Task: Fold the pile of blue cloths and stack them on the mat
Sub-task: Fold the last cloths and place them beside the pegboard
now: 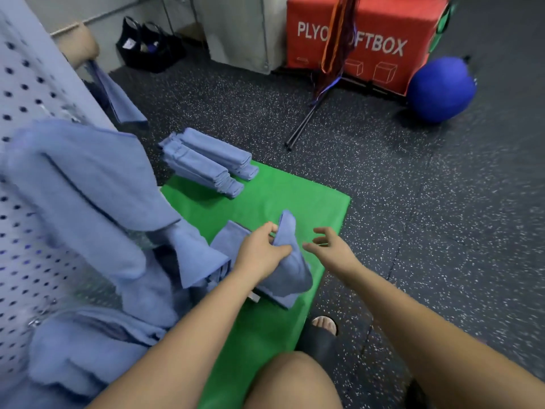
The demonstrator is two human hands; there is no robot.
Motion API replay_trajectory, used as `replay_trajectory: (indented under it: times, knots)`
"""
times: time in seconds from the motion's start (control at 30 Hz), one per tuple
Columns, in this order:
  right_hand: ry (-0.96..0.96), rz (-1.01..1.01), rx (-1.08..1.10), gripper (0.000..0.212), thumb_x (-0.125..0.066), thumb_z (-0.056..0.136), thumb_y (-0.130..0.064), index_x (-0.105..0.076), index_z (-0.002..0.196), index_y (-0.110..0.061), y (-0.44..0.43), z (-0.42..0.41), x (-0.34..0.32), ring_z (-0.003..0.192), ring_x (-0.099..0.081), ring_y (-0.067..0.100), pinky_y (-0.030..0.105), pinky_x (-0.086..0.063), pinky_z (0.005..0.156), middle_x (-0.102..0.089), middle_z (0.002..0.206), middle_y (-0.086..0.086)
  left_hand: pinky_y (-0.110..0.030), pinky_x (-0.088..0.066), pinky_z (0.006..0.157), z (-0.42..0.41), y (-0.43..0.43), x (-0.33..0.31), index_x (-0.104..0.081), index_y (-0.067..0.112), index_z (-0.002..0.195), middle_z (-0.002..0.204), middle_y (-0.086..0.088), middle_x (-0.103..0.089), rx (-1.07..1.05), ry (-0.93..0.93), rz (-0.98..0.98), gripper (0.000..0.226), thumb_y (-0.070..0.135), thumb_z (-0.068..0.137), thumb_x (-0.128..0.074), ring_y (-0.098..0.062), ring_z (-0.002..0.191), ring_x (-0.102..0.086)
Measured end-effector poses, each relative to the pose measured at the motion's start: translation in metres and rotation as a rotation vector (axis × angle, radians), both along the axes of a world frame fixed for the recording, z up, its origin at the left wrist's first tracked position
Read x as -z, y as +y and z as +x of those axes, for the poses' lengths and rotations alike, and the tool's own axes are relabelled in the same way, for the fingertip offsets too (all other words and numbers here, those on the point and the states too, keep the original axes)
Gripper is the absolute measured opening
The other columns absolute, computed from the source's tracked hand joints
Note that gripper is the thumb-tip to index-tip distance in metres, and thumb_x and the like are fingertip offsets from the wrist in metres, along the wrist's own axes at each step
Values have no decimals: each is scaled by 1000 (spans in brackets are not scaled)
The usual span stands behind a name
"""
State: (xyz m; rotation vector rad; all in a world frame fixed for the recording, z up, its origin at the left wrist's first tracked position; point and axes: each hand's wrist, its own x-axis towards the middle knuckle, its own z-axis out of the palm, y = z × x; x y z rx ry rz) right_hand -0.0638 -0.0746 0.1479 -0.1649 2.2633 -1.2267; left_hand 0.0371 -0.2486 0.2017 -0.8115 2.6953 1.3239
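Note:
A green mat (pixel 309 202) lies on the speckled floor. Two stacks of folded blue cloths (pixel 206 160) sit at its far corner. Near the mat's middle my left hand (pixel 259 252) grips a partly folded blue cloth (pixel 289 270), one flap of it standing up between thumb and fingers. My right hand (pixel 330 246) hovers just to the right of that cloth, fingers spread and loosely curled, holding nothing. A heap of unfolded blue cloths (pixel 88 208) spills over the left side, partly onto the mat's edge.
A pale perforated basket wall (pixel 26 93) stands at the left. A red soft box (pixel 362 39), a blue ball (pixel 439 90) and a thin black stand (pixel 300 125) are at the back right. My knee (pixel 289 382) and sandalled foot (pixel 324 329) are by the mat's near end.

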Motion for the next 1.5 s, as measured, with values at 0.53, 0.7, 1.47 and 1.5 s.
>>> replay_trajectory:
  times: [0.53, 0.7, 1.47, 1.5]
  knots:
    - [-59, -545, -190, 34, -75, 94, -8, -73, 127, -4, 43, 109, -225, 122, -70, 34, 51, -50, 112, -77, 125, 16, -33, -53, 78, 104, -1, -197, -66, 29, 105, 96, 8, -77, -204, 501, 224, 28, 27, 86, -86, -8, 83, -70]
    - [210, -450, -229, 26, -77, 95, -30, -73, 114, -12, 27, 121, -294, 95, -74, 27, 47, -56, 88, -79, 110, 19, -22, -54, 77, 144, -18, -235, -58, 36, 101, 97, 11, -71, -289, 604, 47, 35, 23, 86, -87, 6, 75, -65]
    - [496, -66, -946, 18, -69, 84, -7, -70, 95, -22, -123, 203, -435, 60, -44, 9, 30, -33, 57, -55, 66, -11, -33, -46, 73, 276, -114, -323, -76, 28, 99, 74, 10, -63, 72, 486, 62, 7, 31, 95, -80, -10, 70, -55]
    - [533, -72, -915, 18, -68, 85, -6, -70, 95, -21, -130, 203, -436, 58, -46, 5, 27, -37, 55, -58, 65, -13, -31, -46, 72, 276, -119, -323, -76, 28, 96, 73, 13, -64, 43, 483, -4, 4, 28, 95, -79, -8, 69, -56]
